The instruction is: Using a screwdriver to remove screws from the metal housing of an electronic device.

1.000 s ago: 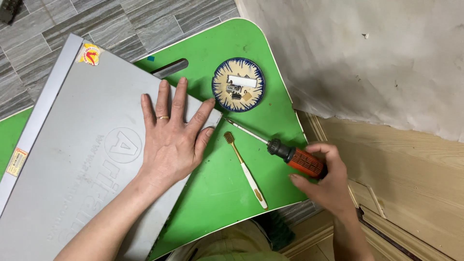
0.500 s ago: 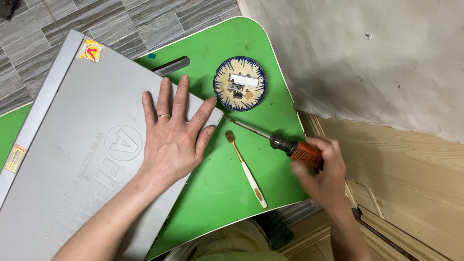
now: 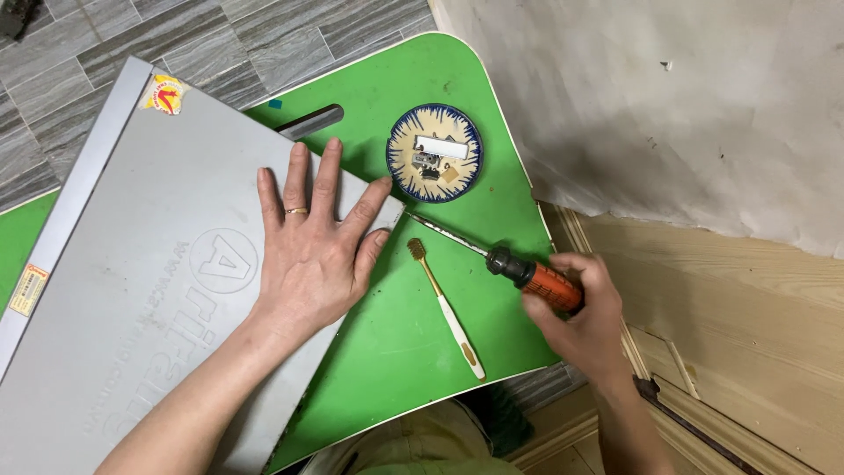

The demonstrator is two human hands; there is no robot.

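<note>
My left hand (image 3: pixel 312 242) lies flat with fingers spread on a large grey metal case (image 3: pixel 132 290) that covers most of a green table (image 3: pixel 396 343). A ring sits on one finger. My right hand (image 3: pixel 580 321) grips the orange and black handle of a screwdriver (image 3: pixel 510 264). Its long shaft points left, with the tip at the case's right corner near my left thumb.
A small blue-rimmed dish (image 3: pixel 435 152) holding a white block and little parts stands behind the screwdriver. A white toothbrush (image 3: pixel 446 308) lies on the green table between my hands. A pale wall and wooden skirting run along the right; grey floor tiles lie beyond the table.
My right hand has slid the screwdriver a little to the left and up, bringing its tip closer to the case's corner. My left hand has stayed flat on the case.
</note>
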